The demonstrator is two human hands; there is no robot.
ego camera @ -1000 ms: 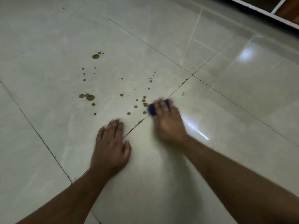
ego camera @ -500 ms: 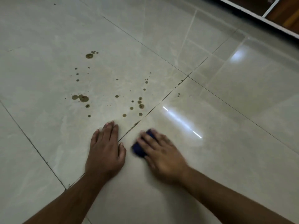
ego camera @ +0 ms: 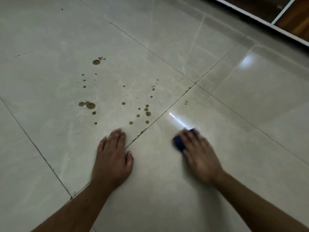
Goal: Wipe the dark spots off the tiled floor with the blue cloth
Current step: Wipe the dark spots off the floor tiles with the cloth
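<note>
Brown dark spots are scattered over a glossy beige tiled floor (ego camera: 50, 39): a big blotch (ego camera: 90, 105), another farther off (ego camera: 96, 62), and a cluster of drops (ego camera: 147, 113) beside the grout line. Two tiny specks (ego camera: 186, 102) lie on the right tile. My left hand (ego camera: 112, 158) rests flat on the floor, fingers straight, just below the cluster. My right hand (ego camera: 200, 154), motion-blurred, presses a small folded blue cloth (ego camera: 178, 142) onto the right tile with fingers laid over it; only the cloth's left and far edges show.
Dark grime sits in the diagonal grout line (ego camera: 139, 133) between my hands. A white frame (ego camera: 250, 15) with dark wood (ego camera: 296, 20) behind it runs along the top right corner. A bright light streak (ego camera: 177, 120) reflects on the tile near the cloth.
My right hand swept the cloth from the grout line by the drop cluster back toward me, then out to the right across the right tile. The left hand stayed planted.
</note>
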